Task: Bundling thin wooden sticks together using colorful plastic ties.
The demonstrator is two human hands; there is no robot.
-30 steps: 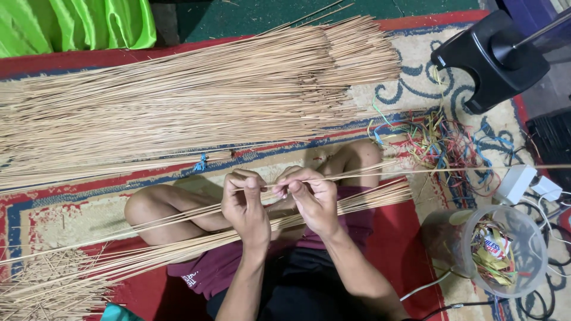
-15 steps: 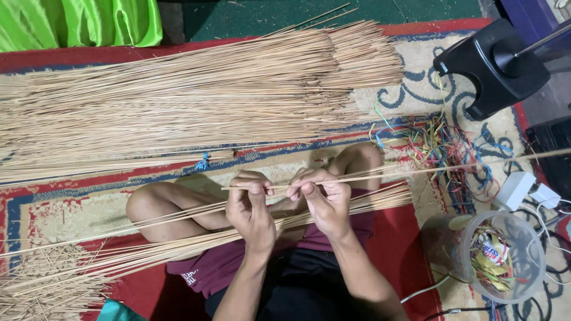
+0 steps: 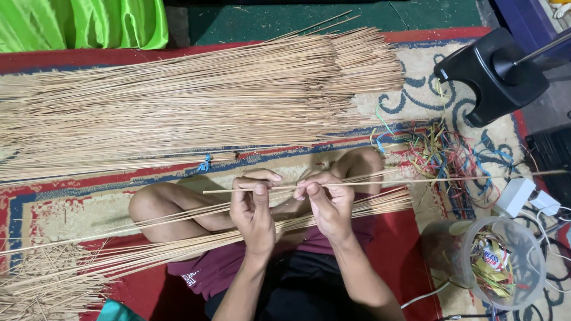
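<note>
1. Your left hand [image 3: 253,208] is curled up, thumb and fingertips pinching the long thin tan stick [image 3: 380,182] close to its left end. That stick runs nearly level across the picture, just above your crossed legs.
2. Your right hand [image 3: 329,202] sits right beside the left one, fingers bent and also nipping that same stick a bit further along it. Both hands are closed on it, almost touching each other.
3. From your right hand the stick carries on way out to the right, over the messy pile of coloured plastic strips [image 3: 452,157] and ends near the white power adapter [image 3: 516,195].
4. Just below the stick, a loose flat bundle of the same pale sticks [image 3: 196,246] lies across your lap, fanning out toward the lower left.
5. Above the stick, well apart from it, there's the big heap of tan sticks [image 3: 196,101] spread over the red patterned rug [image 3: 71,202].
6. Down and to the right of the stick's far end is a clear plastic jar [image 3: 496,261] with wrappers and strips inside.
7. Up and right of the stick, the black plastic stand base [image 3: 485,74].
8. Far top left from the stick, bright green plastic [image 3: 83,24].
</note>
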